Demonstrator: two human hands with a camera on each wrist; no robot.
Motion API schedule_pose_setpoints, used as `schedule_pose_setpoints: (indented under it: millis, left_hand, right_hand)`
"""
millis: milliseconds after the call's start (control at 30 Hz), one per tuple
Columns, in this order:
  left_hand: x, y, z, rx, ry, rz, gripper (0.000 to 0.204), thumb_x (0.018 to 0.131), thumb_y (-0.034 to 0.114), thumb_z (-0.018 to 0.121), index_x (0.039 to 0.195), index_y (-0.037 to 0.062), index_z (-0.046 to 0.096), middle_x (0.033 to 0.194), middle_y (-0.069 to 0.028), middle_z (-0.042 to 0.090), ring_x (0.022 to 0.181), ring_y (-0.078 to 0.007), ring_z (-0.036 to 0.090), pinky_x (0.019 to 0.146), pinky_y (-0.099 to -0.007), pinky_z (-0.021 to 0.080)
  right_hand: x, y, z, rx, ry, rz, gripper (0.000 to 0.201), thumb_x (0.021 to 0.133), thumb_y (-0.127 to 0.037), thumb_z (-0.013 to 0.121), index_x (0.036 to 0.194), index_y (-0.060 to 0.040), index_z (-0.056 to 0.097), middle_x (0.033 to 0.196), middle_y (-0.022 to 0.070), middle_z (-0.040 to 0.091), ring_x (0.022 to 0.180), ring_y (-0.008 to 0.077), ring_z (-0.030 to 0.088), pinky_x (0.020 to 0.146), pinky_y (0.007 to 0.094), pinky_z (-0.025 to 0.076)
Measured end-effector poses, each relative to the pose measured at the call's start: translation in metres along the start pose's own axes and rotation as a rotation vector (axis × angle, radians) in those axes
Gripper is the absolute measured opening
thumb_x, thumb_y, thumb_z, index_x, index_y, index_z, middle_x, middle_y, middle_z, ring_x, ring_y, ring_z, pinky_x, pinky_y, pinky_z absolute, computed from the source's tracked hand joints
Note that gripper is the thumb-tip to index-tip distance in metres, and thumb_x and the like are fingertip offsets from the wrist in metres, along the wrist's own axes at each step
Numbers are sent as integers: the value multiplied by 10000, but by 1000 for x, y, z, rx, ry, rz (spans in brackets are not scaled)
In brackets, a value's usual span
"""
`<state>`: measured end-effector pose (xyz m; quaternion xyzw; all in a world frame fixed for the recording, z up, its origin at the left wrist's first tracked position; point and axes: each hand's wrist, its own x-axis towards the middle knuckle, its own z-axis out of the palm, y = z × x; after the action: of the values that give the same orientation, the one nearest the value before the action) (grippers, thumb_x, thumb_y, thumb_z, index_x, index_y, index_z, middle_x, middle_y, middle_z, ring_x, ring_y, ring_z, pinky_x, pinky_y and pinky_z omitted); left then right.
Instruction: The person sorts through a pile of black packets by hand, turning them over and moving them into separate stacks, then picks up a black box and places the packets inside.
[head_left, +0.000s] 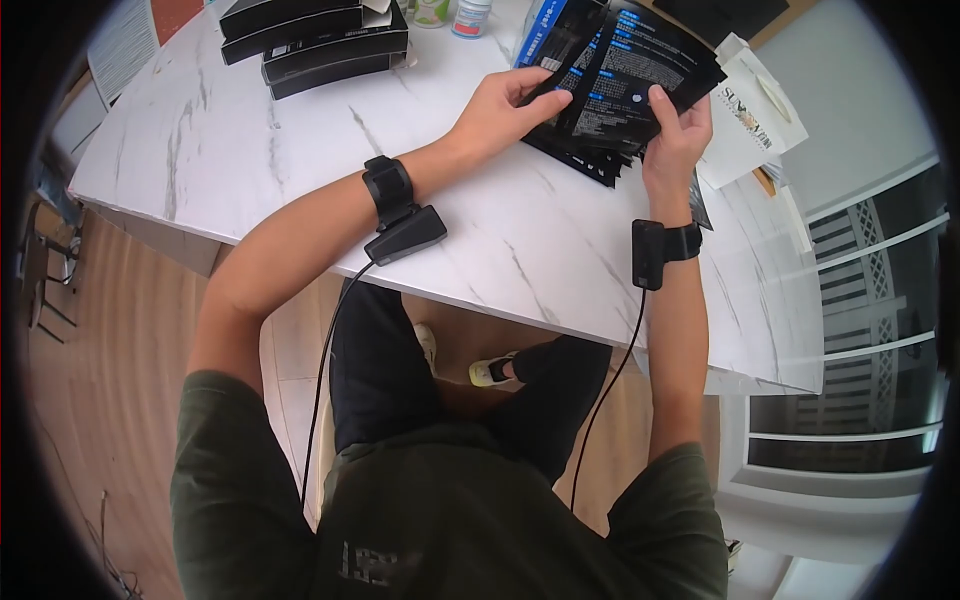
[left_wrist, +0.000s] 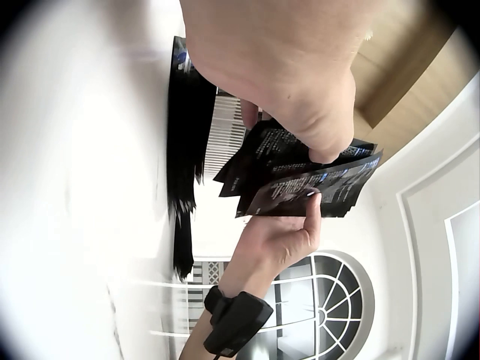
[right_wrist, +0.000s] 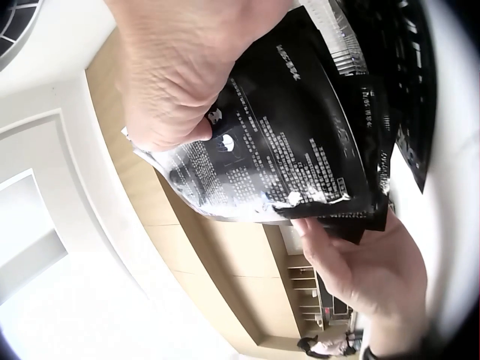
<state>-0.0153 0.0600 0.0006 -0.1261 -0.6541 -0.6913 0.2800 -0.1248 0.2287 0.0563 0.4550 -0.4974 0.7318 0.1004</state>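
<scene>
Both hands hold black printed packets above the table's far edge. The left hand (head_left: 510, 108) pinches some packets (head_left: 566, 75) between thumb and fingers. The right hand (head_left: 680, 135) grips the fanned packets (head_left: 640, 80) by their right side, thumb on the printed face. In the left wrist view the packets (left_wrist: 315, 184) overlap between the left hand (left_wrist: 292, 82) and the right hand (left_wrist: 277, 247). Below them lies a pile of black packets (left_wrist: 187, 135) on the table. The right wrist view shows a glossy packet (right_wrist: 277, 142) under the right hand's (right_wrist: 180, 82) thumb.
Black boxes (head_left: 335, 62) are stacked at the back left of the marble-patterned table (head_left: 480, 235). A white jar (head_left: 471, 18) stands at the back. To the right of the packets is a white paper bag (head_left: 750, 115). Cables hang from both wrist cameras.
</scene>
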Motion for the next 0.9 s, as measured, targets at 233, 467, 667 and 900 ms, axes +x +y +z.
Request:
schedule_pose_setpoints:
  millis: [233, 467, 667, 900]
  left_hand:
    - [-8, 7, 8, 74, -15, -18, 298, 882, 221, 644, 1067, -11, 622, 843, -2, 640, 797, -68, 560, 751, -226, 460]
    - [-6, 2, 7, -127, 14, 10, 387, 850, 222, 688, 1136, -7, 563, 947, -39, 659, 811, -78, 576, 742, -226, 467]
    - [-9, 12, 14, 149, 19, 47, 362, 826, 191, 718, 1100, -2, 582, 933, -43, 667, 796, -70, 582, 717, -230, 480]
    - [-11, 12, 13, 199, 75, 13, 346, 787, 205, 751, 1033, -4, 626, 894, -52, 685, 767, -94, 620, 710, -238, 503]
  right_hand:
    - [-6, -3, 13, -35, 30, -129, 572, 827, -16, 625, 1291, 30, 294, 1127, 194, 551, 1043, 199, 545, 933, 298, 421]
    - [-16, 0, 26, -65, 28, -151, 576, 829, -7, 618, 1289, 54, 276, 1123, 212, 551, 1036, 199, 554, 923, 292, 428]
    - [-20, 7, 26, -49, 43, -143, 588, 840, -20, 606, 1305, 57, 254, 1130, 218, 549, 1046, 204, 546, 924, 283, 421]
    - [-27, 9, 30, 44, -94, -41, 584, 886, -50, 540, 1364, 47, 218, 1172, 237, 511, 1056, 203, 528, 942, 296, 408]
